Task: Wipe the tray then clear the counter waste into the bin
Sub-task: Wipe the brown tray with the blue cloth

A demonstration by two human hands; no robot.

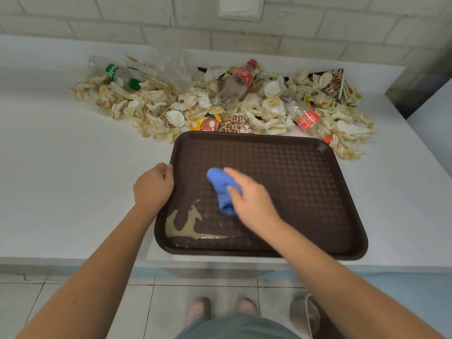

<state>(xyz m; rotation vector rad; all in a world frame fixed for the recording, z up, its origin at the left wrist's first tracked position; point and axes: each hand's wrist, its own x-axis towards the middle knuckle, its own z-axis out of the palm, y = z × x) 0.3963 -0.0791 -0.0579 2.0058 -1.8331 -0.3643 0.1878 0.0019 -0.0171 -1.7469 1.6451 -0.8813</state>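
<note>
firmly, right hand (254,204) fingers curled round blue cloth (221,185), left hand (152,185) fingers gripping tray (305,172) rim

counter (61,167): white, backs onto a brick wall | front edge: brown tray (305,192) lying flat, far rim touching the litter | back, by the wall: long heap of crumpled napkins (146,99), mixed with a red-capped cola bottle (238,81), a green-capped bottle (122,77), leopard-print paper cups (234,123), a crushed red-label bottle (307,118)
</note>
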